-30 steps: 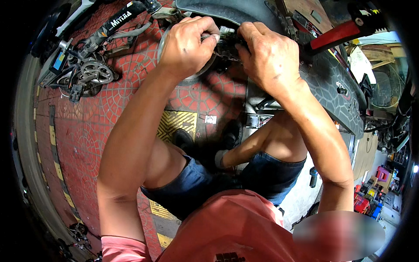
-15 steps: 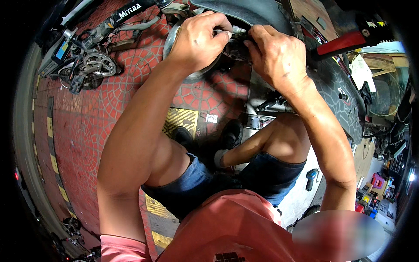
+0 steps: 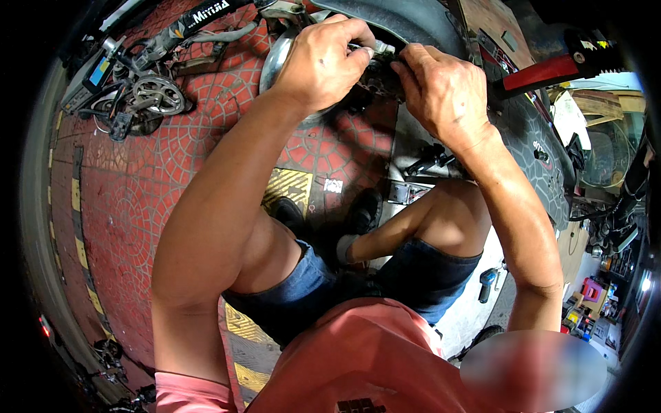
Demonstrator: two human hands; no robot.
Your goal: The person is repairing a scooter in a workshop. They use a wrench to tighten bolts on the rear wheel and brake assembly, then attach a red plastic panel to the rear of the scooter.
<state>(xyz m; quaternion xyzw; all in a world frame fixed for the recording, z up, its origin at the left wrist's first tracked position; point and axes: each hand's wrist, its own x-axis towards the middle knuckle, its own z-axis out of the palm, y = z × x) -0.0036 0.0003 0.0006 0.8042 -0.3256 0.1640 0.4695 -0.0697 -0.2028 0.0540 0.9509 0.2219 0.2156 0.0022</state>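
My left hand (image 3: 329, 63) is closed in a pinch at a dark mechanism (image 3: 377, 74) with small pale metal parts, inside the silver rim (image 3: 270, 72) of a wheel under a dark fender (image 3: 392, 19). What it pinches is too small to make out. My right hand (image 3: 444, 91) is curled over the right side of the same mechanism, its fingertips partly hidden. A black-and-red bar (image 3: 533, 81) sticks out just right of that hand.
Bike parts with a chainring (image 3: 158, 95) lie upper left on red paving (image 3: 186, 151). My knees and shoes are below. A grey patterned panel (image 3: 544, 186) stands at the right, a blue-and-black power tool (image 3: 487, 279) lies low right, and tools (image 3: 592, 289) crowd the far right.
Both hands have shifted right in the picture, the left slightly up and the right slightly down, along with the wheel and surroundings. Both stay curled at the mechanism.
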